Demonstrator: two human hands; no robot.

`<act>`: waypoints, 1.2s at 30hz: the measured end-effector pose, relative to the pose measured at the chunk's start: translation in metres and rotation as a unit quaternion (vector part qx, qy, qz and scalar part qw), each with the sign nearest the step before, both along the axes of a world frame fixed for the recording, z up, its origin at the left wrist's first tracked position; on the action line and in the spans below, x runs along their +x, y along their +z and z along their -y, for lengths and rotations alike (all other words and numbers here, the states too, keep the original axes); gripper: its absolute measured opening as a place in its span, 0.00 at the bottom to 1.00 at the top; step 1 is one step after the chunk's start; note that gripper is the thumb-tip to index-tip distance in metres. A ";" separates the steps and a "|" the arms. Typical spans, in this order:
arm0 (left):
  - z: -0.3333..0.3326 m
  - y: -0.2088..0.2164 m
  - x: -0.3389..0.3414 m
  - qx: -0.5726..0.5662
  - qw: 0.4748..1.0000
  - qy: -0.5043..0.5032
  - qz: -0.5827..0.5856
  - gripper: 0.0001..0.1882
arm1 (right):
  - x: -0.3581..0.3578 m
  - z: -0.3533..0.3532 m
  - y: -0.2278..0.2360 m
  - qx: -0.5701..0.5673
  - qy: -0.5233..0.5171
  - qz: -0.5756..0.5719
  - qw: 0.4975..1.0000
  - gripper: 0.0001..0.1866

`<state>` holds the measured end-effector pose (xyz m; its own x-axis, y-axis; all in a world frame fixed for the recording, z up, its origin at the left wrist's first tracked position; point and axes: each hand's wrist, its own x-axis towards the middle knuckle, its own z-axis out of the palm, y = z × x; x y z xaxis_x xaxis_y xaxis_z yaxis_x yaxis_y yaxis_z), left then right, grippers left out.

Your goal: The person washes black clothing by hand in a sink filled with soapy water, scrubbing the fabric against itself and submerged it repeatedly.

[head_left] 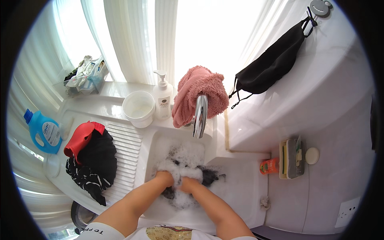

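Both of my forearms reach down into a white sink (246, 200) of sudsy water. My left hand (165, 175) and my right hand (187, 184) are close together, with white foam (185, 154) over their fingers. Around them lies a wet black cloth (209, 176), partly under the suds; one end shows to the right of my right hand. How the fingers meet the cloth is hidden. Above the sink curves a chrome faucet (200, 118), with a fluffy pink towel (200, 90) draped over its base.
On the ribbed washboard (126, 144) at left lie black clothes (98, 156) and a red garment (82, 140). Beyond stand a blue detergent bottle (46, 132), a white bucket (139, 108) and a pump bottle (163, 98). A black face mask (272, 60) hangs right, above a wall caddy (292, 159).
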<state>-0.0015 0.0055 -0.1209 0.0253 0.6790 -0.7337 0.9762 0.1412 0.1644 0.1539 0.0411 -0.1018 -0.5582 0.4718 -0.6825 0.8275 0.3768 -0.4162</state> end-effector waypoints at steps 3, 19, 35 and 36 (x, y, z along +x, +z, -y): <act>-0.012 -0.002 -0.006 -0.005 1.000 0.006 0.016 0.22 | 0.000 -0.027 -0.017 -0.044 -0.010 -0.050 0.998 0.41; -0.028 0.014 -0.004 0.030 0.749 0.578 0.322 0.31 | 0.056 -0.025 -0.028 -0.193 -0.611 -0.274 0.717 0.34; 0.093 0.062 0.044 0.265 0.957 0.084 0.078 0.21 | 0.048 0.066 0.039 0.203 0.096 -0.139 0.964 0.54; 0.084 0.052 0.045 0.278 0.954 0.087 0.064 0.20 | 0.046 0.064 0.024 0.227 0.119 -0.099 0.961 0.55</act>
